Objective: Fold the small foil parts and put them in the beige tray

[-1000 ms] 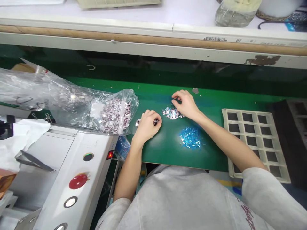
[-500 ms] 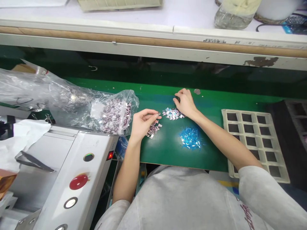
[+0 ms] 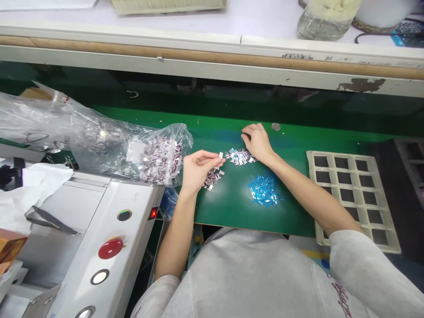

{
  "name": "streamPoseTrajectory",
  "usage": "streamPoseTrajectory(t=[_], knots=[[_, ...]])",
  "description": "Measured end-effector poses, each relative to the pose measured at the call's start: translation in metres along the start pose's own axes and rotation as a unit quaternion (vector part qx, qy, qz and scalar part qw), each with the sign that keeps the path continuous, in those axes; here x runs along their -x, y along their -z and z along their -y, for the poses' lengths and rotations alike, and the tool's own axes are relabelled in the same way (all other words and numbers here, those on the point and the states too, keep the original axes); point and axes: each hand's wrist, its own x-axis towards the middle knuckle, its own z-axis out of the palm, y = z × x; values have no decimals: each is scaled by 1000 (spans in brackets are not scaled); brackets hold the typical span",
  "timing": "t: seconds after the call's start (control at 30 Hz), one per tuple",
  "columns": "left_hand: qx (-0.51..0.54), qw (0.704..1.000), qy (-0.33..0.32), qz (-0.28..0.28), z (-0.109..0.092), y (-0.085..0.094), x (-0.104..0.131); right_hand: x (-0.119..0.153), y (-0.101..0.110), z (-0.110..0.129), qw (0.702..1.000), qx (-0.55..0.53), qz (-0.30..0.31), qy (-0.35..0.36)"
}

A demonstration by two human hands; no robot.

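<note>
Small silvery piece (image 3: 221,155), pinched between thumb and fingers of the left hand (image 3: 196,170), just left of the shiny pile (image 3: 237,157). Right hand (image 3: 258,140), beyond the pile: fingers curled; whether pinching anything, cannot tell.

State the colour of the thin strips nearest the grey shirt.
The thin strips are shiny blue; head view.

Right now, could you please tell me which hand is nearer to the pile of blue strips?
Right. The right hand is just beyond the pile of blue strips; the left hand is farther off to its left, pinching a small piece.
</note>
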Motion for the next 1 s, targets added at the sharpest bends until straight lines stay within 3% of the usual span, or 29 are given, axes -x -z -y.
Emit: streamPoseTrajectory(t=[0.2, 0.37, 0.47, 0.6, 0.8, 1.0], knots=[[7, 1000, -10, 1, 2, -1, -1, 4, 6, 7, 999, -34, -29, -26], [8, 1000, -23, 7, 4, -2, 0, 21, 26, 43, 988, -136, -71, 22], [-2, 1000, -26, 7, 6, -2, 0, 34, 37, 71, 968, -245, -6, 49], [-16, 999, -34, 23, 10, -1, 0, 43, 40, 91, 959, -272, 48, 70], [-20, 999, -38, 31, 12, -1, 0, 42, 36, 90, 961, -255, 45, 94], [-35, 999, -19, 29, 7, -4, 2, 43, 37, 91, 965, -243, 72, 69]])
